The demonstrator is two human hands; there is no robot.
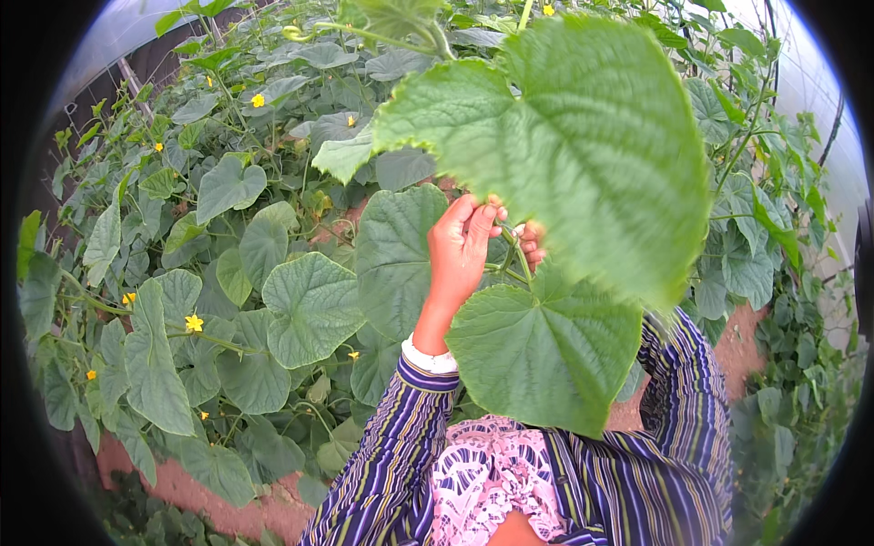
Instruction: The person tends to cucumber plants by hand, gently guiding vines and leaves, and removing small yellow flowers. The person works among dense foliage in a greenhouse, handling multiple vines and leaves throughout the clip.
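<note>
Before my chest, both hands meet at a green cucumber vine stem (517, 258). My left hand (466, 235) has its thumb and fingers pinched together at the upper part of the stem; what lies between the fingertips is too small to tell. Just right of it, my right hand (531, 242) has curled fingers at the stem, its palm and wrist hidden by a large, blurred cucumber leaf (580, 150). Another broad leaf (546, 348) spreads below the hands, over my striped sleeve and jacket front.
Dense cucumber plants (314, 310) with yellow flowers (194, 323) fill the left and the background. More vines (744, 239) climb at the right beside pale plastic sheeting (809, 89). Reddish bare soil (741, 351) shows between the rows. A curling tendril (293, 33) hangs at the top.
</note>
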